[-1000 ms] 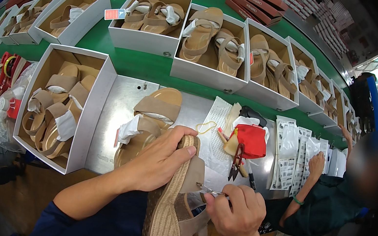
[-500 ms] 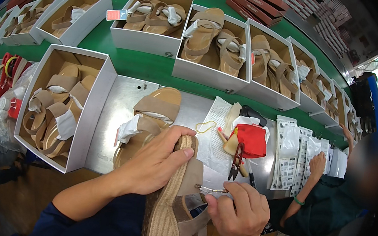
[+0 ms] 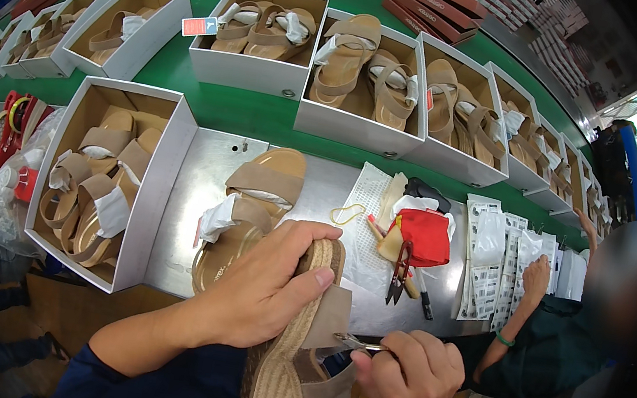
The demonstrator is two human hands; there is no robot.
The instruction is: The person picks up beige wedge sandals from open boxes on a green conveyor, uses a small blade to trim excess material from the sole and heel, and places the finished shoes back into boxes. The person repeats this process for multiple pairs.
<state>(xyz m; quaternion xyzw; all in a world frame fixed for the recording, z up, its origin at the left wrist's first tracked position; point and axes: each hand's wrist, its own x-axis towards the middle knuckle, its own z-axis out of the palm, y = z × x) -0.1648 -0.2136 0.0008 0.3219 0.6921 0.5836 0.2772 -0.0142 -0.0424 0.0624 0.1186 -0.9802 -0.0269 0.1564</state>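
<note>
- Left hand (image 3: pixel 258 294), we note, grips the wedge sandal (image 3: pixel 286 377) by its thinner end.
- Right hand (image 3: pixel 413 378) grasps a metal tool (image 3: pixel 364 344), tip at the strap (image 3: pixel 328 317).
- We find the sandal between both hands.

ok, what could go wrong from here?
1. The metal tool in the right hand has its tip right at the strap; a slip might scratch or mark it.
2. The left hand grips the wedge sandal near one end, off the table, so it could twist under a push.
3. The dark snips lie with tips toward the person; a reach across might catch them.
</note>
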